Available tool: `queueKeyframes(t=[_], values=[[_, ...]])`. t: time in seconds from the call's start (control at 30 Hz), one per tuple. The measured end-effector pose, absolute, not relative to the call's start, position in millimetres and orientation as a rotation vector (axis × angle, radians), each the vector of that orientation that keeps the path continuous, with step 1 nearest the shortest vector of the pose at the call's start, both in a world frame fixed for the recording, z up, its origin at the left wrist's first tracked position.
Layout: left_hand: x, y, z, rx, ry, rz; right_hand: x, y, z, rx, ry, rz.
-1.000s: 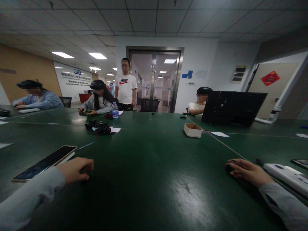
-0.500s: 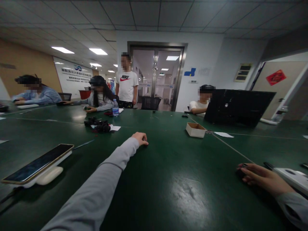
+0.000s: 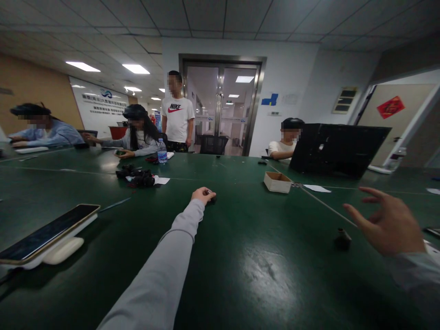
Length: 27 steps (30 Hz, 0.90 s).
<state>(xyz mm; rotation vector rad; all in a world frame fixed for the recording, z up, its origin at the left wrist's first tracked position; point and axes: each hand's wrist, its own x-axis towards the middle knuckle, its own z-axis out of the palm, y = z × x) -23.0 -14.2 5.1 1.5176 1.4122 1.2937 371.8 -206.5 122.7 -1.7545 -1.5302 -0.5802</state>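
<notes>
On the green table (image 3: 227,256), my left hand (image 3: 202,195) reaches forward with its fingers closed around a small dark object (image 3: 213,197). That object is low at the tabletop, and the fingers cover much of it. At the right, my right hand (image 3: 390,222) is raised with thumb and fingers spread, holding nothing. Just left of and below it, apart from the fingers, another small dark object (image 3: 343,240) with a narrower top stands on the table. Its exact kind is unclear.
An open box (image 3: 277,185) stands ahead, near a black monitor (image 3: 338,149). A phone (image 3: 51,231) rests on a white stand at left. Beyond are black camera-like gear (image 3: 137,176), a water bottle (image 3: 162,152), papers and several people.
My right hand has let go of its small dark object, lifted and opened. My left hand has shifted slightly right, and the dark object in it shows more. The view has tilted a little.
</notes>
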Motion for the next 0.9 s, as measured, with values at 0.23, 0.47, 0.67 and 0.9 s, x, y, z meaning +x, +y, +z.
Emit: queueKeyframes(t=[0.23,0.47,0.67,0.9], values=[[-5,-7,6,1.350,1.276,1.393,225,-119,121,-1.485,-2.117,0.364],[-1,7,4,1.283,1.152,1.654,127,-34,57,-1.346,-1.323,1.436],[6,10,6,1.092,1.140,1.689,108,-11,29,-1.022,-0.925,1.439],[4,7,2,1.216,1.117,1.528,126,-18,22,-0.908,-0.866,1.450]])
